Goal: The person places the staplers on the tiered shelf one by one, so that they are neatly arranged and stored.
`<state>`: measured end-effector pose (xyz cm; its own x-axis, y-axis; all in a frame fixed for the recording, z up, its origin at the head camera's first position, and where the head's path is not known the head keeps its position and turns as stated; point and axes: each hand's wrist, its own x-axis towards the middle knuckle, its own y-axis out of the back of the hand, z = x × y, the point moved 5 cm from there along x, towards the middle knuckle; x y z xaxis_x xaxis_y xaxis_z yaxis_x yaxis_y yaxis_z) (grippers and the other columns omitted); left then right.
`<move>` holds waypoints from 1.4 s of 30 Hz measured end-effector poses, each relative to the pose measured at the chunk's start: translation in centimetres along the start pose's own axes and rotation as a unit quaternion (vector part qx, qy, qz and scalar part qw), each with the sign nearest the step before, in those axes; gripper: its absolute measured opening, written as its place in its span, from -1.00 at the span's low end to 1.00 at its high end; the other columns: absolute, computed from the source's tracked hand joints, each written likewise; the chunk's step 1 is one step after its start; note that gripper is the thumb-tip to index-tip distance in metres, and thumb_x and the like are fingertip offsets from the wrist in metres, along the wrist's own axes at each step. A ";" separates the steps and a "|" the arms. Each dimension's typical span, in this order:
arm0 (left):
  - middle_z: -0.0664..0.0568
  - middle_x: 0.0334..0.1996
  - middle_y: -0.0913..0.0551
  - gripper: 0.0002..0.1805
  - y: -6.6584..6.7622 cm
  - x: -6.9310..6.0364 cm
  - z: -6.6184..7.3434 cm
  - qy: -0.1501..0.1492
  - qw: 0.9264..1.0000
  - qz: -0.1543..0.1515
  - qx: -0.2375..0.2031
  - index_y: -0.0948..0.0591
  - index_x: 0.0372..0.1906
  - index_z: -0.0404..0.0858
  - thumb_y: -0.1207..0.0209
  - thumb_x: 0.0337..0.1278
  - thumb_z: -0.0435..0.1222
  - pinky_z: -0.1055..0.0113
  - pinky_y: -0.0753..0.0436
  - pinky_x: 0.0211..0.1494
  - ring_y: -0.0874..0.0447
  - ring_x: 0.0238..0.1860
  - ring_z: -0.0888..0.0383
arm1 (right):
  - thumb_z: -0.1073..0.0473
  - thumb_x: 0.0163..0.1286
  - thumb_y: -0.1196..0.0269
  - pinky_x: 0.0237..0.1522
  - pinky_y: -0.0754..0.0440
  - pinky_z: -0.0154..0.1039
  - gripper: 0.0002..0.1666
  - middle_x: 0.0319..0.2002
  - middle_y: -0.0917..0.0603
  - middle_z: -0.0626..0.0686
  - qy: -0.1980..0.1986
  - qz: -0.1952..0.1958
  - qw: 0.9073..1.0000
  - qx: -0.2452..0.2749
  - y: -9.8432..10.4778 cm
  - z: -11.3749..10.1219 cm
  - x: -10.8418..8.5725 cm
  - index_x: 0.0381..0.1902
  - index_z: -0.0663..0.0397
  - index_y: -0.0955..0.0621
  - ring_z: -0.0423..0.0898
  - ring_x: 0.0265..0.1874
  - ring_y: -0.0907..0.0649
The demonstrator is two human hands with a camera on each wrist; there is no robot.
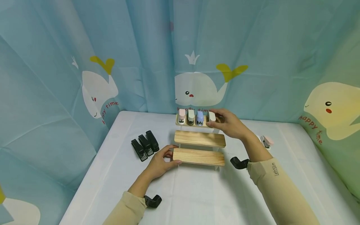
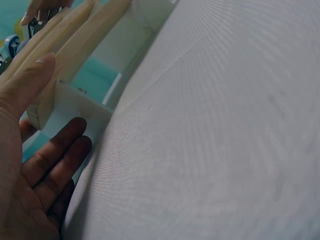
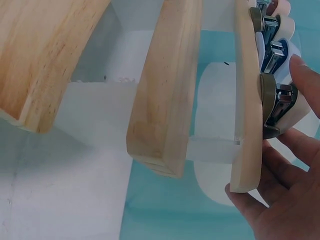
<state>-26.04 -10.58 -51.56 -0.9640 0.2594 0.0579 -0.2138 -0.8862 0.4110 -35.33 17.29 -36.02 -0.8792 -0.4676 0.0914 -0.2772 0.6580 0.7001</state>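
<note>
A three-step wooden rack (image 1: 199, 139) with clear supports stands on the table. On its top step, a pink mini stapler (image 1: 182, 115), a pale green mini stapler (image 1: 191, 116) and a blue mini stapler (image 1: 200, 117) sit in a row. At the right end of that row, my right hand (image 1: 229, 123) pinches a cream mini stapler (image 3: 296, 112), which touches the top board. My left hand (image 1: 159, 163) grips the left end of the lowest board (image 2: 75, 60), its thumb lying on the wood while the other fingers reach past the clear side support.
Left of the rack, several black staplers, one of them a nearer stapler (image 1: 139, 150), lie side by side. Another pink mini stapler (image 1: 268, 141) lies to the right, past my right forearm. A whale-print curtain (image 1: 157, 62) hangs behind the white table (image 1: 112, 187).
</note>
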 end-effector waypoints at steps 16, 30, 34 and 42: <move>0.18 -0.12 -0.76 -0.32 0.2 0.0 0.2 -0.003 1.000 0.004 -0.001 -0.51 0.35 0.23 -0.49 0.11 0.05 0.04 -0.54 0.20 -0.67 0.01 0.18 | -0.10 0.50 -0.31 0.03 -0.32 0.06 -0.15 -0.02 -0.38 0.17 -0.004 -0.024 1.000 0.007 0.0 -0.5 0.2 0.60 0.04 -0.28 0.05 -0.01 -0.38; 0.18 -0.13 -0.77 -0.32 -0.1 0.1 -0.3 -0.006 1.000 -0.001 -0.010 -0.51 0.37 0.16 -0.47 0.14 0.06 0.04 -0.54 0.18 -0.67 0.00 0.19 | -0.11 0.42 -0.40 0.28 -0.38 0.20 -0.07 0.35 -0.48 0.16 -0.009 -0.001 1.000 -0.003 0.6 0.7 -0.7 0.59 0.01 -0.29 0.12 0.25 -0.47; 0.17 -0.12 -0.76 -0.32 -0.1 0.1 -0.3 -0.004 1.000 -0.003 -0.008 -0.51 0.37 0.19 -0.47 0.14 0.07 0.03 -0.54 0.19 -0.67 0.01 0.18 | -0.09 0.36 -0.46 0.47 -0.21 0.34 -0.02 0.45 -0.45 0.18 -0.021 0.006 1.000 -0.009 0.9 1.4 -1.2 0.60 0.01 -0.28 0.18 0.47 -0.40; 0.19 -0.13 -0.76 -0.33 -0.1 0.1 -0.3 -0.004 1.000 -0.005 -0.009 -0.50 0.35 0.26 -0.47 0.13 0.09 0.03 -0.53 0.19 -0.67 0.02 0.18 | -0.13 0.32 -0.48 0.51 -0.16 0.29 0.04 0.48 -0.41 0.18 -0.027 0.009 1.000 -0.014 1.5 2.6 -2.1 0.61 -0.03 -0.26 0.20 0.48 -0.38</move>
<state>-26.19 -10.57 -51.85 -0.9608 0.2707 0.0604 -0.2262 -0.8907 0.3943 -34.89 20.85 -36.99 -0.9034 -0.4237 0.0664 -0.2514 0.6486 0.7184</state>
